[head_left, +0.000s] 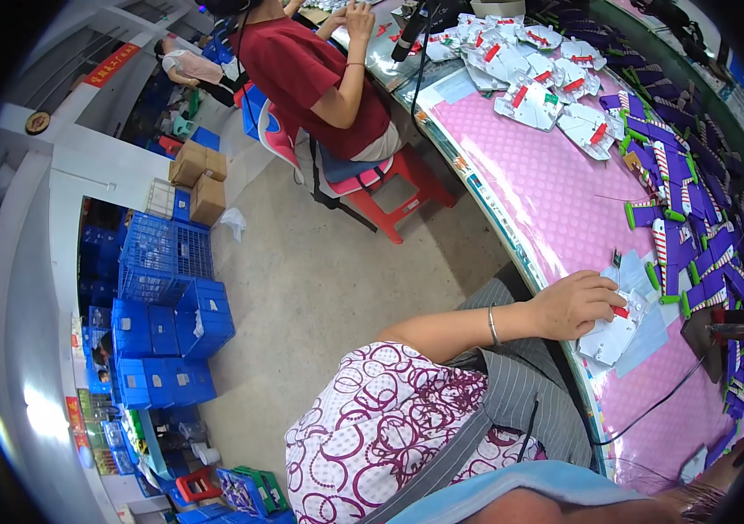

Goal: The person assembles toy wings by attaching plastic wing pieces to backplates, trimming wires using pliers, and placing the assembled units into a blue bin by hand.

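Note:
My left hand (pixel 575 306), with a metal bangle at the wrist, grips a white moulded plastic part (pixel 612 339) with a red piece on it. The part lies on a pale sheet (pixel 647 336) on the pink table mat. Just beyond the fingers, a small green board (pixel 616 258) stands up on thin wires. My right hand (pixel 730 472) shows only partly at the dark lower right edge, its fingers hidden. Close to it is a small whitish piece (pixel 693 463), too unclear to name.
White parts with red pieces (pixel 520 100) are piled up the table. Several purple, green and striped parts (pixel 673 201) lie along its far side. A dark stand with a metal rod (pixel 730 331) and a black cable (pixel 660 402) are nearby. A co-worker (pixel 320 79) sits along the bench.

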`<state>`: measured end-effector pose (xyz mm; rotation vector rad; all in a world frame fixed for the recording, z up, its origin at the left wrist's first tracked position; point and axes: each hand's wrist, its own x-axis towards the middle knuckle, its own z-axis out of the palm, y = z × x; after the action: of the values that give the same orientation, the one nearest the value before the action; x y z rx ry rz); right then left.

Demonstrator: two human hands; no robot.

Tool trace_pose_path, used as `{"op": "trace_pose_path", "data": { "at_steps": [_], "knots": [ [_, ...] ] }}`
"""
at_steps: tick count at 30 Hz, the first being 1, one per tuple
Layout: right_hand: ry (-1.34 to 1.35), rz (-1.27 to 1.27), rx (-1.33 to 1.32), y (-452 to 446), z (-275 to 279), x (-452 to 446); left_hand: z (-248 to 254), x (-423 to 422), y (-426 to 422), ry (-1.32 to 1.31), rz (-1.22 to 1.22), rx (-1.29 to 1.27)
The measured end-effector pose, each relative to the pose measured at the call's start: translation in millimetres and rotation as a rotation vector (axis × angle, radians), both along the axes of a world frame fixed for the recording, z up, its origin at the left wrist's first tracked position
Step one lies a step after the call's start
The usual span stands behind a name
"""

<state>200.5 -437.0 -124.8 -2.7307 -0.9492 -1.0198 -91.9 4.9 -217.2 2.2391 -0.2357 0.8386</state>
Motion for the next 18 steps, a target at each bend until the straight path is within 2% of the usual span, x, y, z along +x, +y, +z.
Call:
{"op": "trace_pose_path", "data": {
  "at_steps": [18],
  "knots": [
    [0.108, 0.231, 0.116, 39.4, 8.7, -17.5, 0.0, -3.6, 1.4, 0.048, -0.045, 0.006]
  ]
}}
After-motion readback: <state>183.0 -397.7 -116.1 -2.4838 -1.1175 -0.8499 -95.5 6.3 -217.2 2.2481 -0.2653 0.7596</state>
